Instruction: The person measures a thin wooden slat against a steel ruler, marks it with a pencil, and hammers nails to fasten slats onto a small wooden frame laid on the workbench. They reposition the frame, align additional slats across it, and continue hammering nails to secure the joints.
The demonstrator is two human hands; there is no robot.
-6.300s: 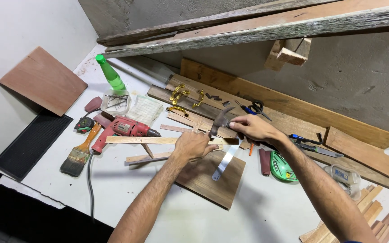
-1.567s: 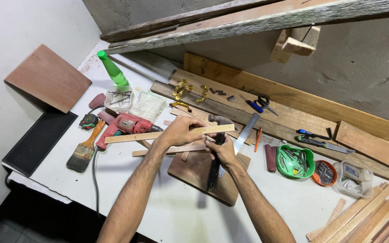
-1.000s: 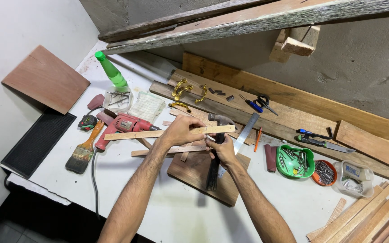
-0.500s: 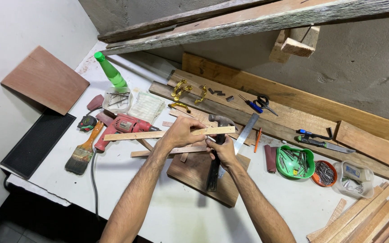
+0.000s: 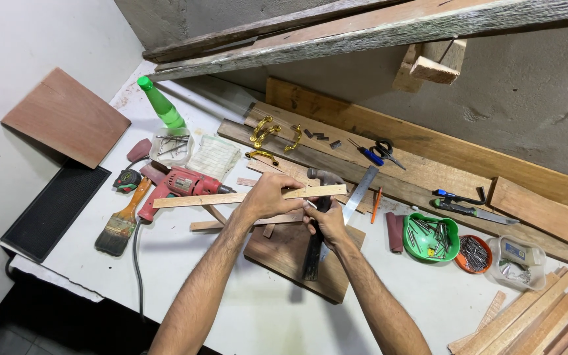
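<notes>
Thin wooden strip (image 5: 244, 196) pinned flat by the closed fingers of the left hand (image 5: 267, 197) over a brown board (image 5: 281, 253) on the white table (image 5: 258, 315), black-handled hammer (image 5: 315, 230) gripped by the right hand (image 5: 329, 222), red drill (image 5: 177, 185) and paintbrush (image 5: 121, 223) lying left, green bowl of nails (image 5: 430, 238) lying right, steel ruler (image 5: 357, 194) just behind.

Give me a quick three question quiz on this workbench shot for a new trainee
1. True or false: the left hand presses on the long thin wooden strip.
2. What lies left of the red electric drill? A) paintbrush B) scissors C) green bowl
3. What does the green bowl hold?

Key:
1. True.
2. A, the paintbrush.
3. Nails. The right hand is by the hammer, far from it.
</notes>
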